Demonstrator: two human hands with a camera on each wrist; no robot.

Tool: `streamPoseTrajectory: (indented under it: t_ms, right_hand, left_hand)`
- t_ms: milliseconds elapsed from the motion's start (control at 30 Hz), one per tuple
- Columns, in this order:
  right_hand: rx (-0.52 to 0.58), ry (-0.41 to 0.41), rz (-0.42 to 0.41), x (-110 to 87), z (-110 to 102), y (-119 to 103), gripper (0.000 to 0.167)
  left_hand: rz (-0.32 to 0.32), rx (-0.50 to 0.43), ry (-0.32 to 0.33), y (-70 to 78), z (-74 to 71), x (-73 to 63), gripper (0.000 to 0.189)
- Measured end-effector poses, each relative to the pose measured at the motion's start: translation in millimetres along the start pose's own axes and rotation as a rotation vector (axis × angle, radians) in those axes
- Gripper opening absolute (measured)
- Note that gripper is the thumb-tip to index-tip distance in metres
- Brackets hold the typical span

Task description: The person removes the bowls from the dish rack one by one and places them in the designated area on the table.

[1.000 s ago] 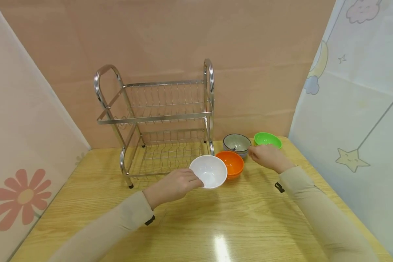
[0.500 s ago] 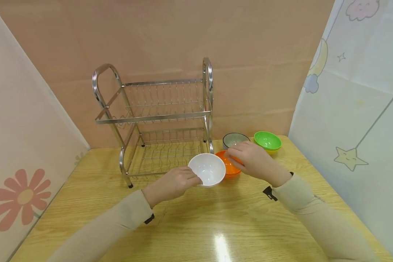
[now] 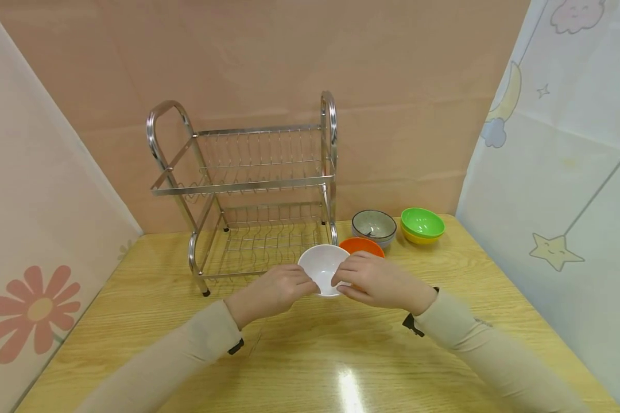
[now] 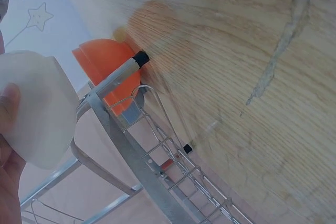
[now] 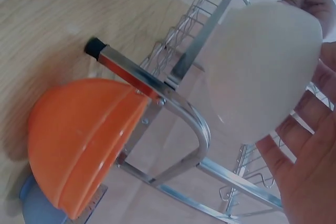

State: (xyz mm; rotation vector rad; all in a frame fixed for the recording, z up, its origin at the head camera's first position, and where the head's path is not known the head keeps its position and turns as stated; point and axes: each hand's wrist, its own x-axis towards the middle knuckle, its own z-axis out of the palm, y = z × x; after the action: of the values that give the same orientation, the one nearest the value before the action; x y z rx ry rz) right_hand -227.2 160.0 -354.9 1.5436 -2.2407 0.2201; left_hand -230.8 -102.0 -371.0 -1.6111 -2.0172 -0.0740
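Observation:
My left hand (image 3: 276, 289) grips a white bowl (image 3: 317, 267) by its left rim, in front of the rack's right end. The bowl is tilted, its inside facing the head camera. In the left wrist view a fingertip (image 4: 9, 106) of that hand lies against the bowl's outer wall. My right hand (image 3: 374, 281) is at the bowl's right rim, fingertips overlapping the inside in the head view. In the right wrist view its fingers (image 5: 296, 135) reach behind the rim, fairly straight. Orange bowls (image 5: 86, 135) are nested just behind, partly hidden by the right hand.
A two-tier metal dish rack (image 3: 248, 186) stands at the back left. Right of it are a grey bowl (image 3: 374, 223) with a dark rim and a green bowl (image 3: 422, 222) stacked on a yellow one (image 3: 419, 239). Fabric walls enclose the wooden table (image 3: 289, 355).
My right hand has come from beside the green bowl, left across the orange bowls, to the white bowl's right rim. The left hand and white bowl have barely moved.

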Motion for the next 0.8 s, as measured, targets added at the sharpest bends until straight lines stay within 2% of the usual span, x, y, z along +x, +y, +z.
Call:
streamPoseTrajectory:
  t_ms: [133,267,800]
  right_hand:
    - [0.012,0.011,-0.031,1.5,5.5,-3.3,0.012]
    - [0.003,0.007,-0.057,2.3,9.9,-5.7,0.008]
    - [-0.156,0.013,-0.133,3.3,20.8,-4.2,0.018]
  left_hand:
    - [0.007,0.007,0.008,-0.4,1.5,-0.8,0.018]
    - [-0.001,0.010,0.008,-0.4,0.9,-0.5,0.020]
    - [0.021,0.013,0.019,1.2,1.4,1.5,0.021]
